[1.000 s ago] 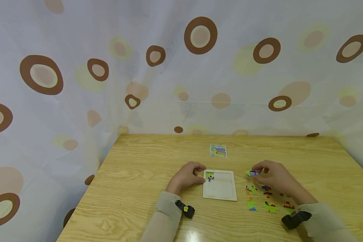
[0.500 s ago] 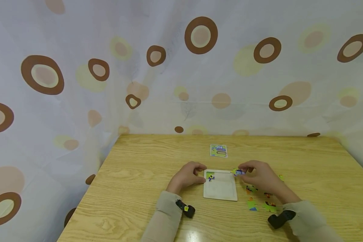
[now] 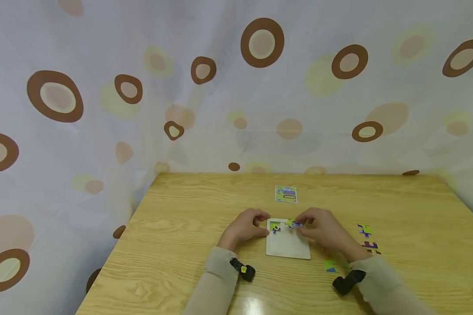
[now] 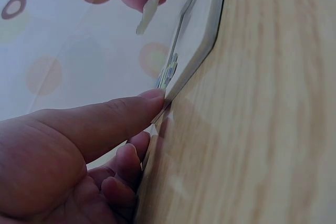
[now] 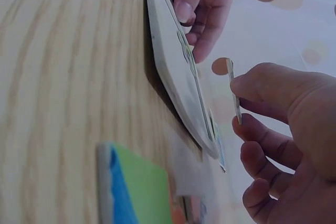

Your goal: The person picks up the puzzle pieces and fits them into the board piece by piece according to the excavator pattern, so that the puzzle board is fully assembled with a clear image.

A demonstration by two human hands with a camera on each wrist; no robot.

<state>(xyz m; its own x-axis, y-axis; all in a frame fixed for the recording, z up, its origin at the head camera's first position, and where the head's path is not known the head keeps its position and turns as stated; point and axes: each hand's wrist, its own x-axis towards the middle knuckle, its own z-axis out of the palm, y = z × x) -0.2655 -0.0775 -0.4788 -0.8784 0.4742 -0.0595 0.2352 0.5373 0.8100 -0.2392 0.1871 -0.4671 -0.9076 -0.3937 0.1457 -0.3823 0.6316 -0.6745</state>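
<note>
A white square puzzle tray [image 3: 287,246] lies on the wooden table, with one green jigsaw piece [image 3: 275,227] in its upper left corner. My left hand [image 3: 244,228] holds the tray's left edge; in the left wrist view the thumb [image 4: 149,100] presses its rim while the other fingers curl behind. Above the tray's upper part, my right hand [image 3: 323,228] pinches a second jigsaw piece [image 3: 293,224] of green and blue. Seen edge-on in the right wrist view, that piece [image 5: 234,92] is between thumb and forefinger, apart from the tray.
A small picture card [image 3: 286,194] lies beyond the tray. Loose jigsaw pieces lie to the right: a green and purple piece [image 3: 365,229], a dark red one [image 3: 371,247] and a green and blue one [image 3: 330,265]. My right arm hides others. A patterned curtain [image 3: 299,87] hangs behind.
My right hand has carried the pinched jigsaw piece leftward, from over the loose pieces to above the tray. The left hand stays at the tray's left edge.
</note>
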